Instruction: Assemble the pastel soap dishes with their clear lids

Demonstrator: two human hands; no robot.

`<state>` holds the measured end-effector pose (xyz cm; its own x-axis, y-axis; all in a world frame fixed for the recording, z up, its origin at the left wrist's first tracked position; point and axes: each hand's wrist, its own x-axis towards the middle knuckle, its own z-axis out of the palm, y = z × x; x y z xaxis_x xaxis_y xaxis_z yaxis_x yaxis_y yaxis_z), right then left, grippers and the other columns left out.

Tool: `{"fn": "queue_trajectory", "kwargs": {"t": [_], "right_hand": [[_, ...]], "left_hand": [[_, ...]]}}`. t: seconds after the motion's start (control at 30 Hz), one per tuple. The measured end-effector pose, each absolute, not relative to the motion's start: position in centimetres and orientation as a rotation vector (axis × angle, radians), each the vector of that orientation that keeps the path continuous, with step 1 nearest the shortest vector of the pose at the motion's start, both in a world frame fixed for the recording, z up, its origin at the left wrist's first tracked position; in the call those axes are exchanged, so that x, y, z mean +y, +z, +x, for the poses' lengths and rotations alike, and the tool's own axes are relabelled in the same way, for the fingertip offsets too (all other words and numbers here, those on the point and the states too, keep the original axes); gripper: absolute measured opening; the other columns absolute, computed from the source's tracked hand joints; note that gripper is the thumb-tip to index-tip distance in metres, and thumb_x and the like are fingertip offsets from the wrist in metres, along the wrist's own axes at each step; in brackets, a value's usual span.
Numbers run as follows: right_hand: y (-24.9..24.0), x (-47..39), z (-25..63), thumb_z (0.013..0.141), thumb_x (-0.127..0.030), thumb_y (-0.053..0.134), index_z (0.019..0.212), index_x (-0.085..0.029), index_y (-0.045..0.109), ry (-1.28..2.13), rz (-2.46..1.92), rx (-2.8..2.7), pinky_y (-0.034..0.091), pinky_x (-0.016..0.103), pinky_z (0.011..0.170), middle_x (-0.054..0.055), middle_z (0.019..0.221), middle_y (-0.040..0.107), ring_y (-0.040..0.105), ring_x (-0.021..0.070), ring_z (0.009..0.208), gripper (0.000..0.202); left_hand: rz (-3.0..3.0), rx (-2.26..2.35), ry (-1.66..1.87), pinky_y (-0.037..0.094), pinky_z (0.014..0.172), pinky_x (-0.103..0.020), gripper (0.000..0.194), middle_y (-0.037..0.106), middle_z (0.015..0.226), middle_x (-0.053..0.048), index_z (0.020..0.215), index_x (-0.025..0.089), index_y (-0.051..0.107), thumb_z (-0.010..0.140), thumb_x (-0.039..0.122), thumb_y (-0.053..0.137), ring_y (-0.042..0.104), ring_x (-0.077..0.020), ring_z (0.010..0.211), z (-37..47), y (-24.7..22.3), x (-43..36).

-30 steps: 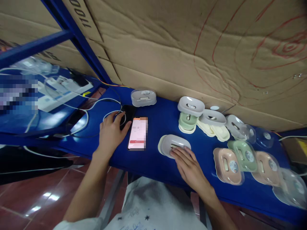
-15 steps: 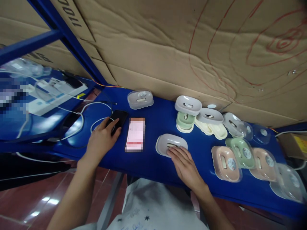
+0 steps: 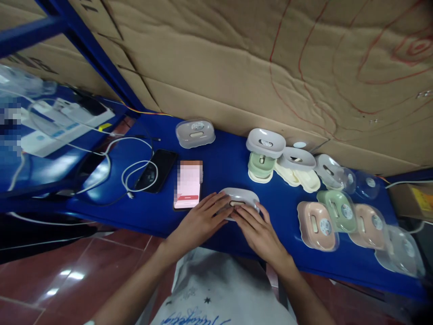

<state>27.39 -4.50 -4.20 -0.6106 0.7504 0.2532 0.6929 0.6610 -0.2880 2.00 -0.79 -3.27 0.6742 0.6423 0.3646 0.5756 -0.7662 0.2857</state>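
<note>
both hands on the job, palms down. clock centre = grey dish (image 3: 241, 194), which sits on blue table (image 3: 225, 155) near the person's edge; 12 = cardboard wall (image 3: 203, 72).

l hand (image 3: 202, 220) comes in fr 8 o'c, fingers close tog., lying on the dish's 9 o'c end. r hand (image 3: 257, 232) comes in fr 5, fingers over the mid slot & near rim, a bit apart at the 3 o'c side. fingertips of both nearly meet at the slot. thumbs mostly hidden, so can't tell if either hand pinches the dish or just rests on it.

lit phone (image 3: 188, 185) w/ red bar at 9-10, just beside l hand, screen part pixelated. further out same dir: dark phone (image 3: 164, 168), white cable (image 3: 157, 174) looped over it.

11 o'c: clear-lidded grey dish (image 3: 195, 135). 12-1: grey tray (image 3: 265, 141) atop green dish (image 3: 260, 168). 2: another grey tray (image 3: 299, 160) w/ cream pieces (image 3: 310, 179) below. 3-4: peach dish (image 3: 315, 228) under clear lid, touching or v. near lidded green dish (image 3: 333, 210).
</note>
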Motion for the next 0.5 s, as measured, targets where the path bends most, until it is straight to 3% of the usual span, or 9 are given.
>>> {"fn": "queue_trajectory", "kwargs": {"t": [0.23,0.5], "right_hand": [[-2.3,-2.8,29.1,0.106,-0.015,0.057,0.146,-0.024,0.063,0.223,-1.095,-2.479,0.045,0.049,0.126,0.006,0.149,0.068,0.060,0.0219,0.142,0.041],[1.0,7.1,32.7,0.105,-0.015,0.041,0.138,-0.020,0.067,-0.189,-1.553,-2.050,0.046,0.050,0.117,0.012,0.144,0.069,0.062,0.0281,0.137,0.042]], "left_hand": [[2.677,0.998,0.769,0.058,0.117,-0.053,0.031,0.066,0.148,-0.013,0.137,0.017,0.064,0.106,0.015,0.059,0.052,-0.0315,0.152,1.7,-4.1,-1.0],[2.510,1.135,0.860,0.055,0.121,-0.056,0.031,0.062,0.151,-0.015,0.136,0.017,0.061,0.106,0.015,0.059,0.050,-0.0323,0.153,4.4,-4.7,-2.1]]}}
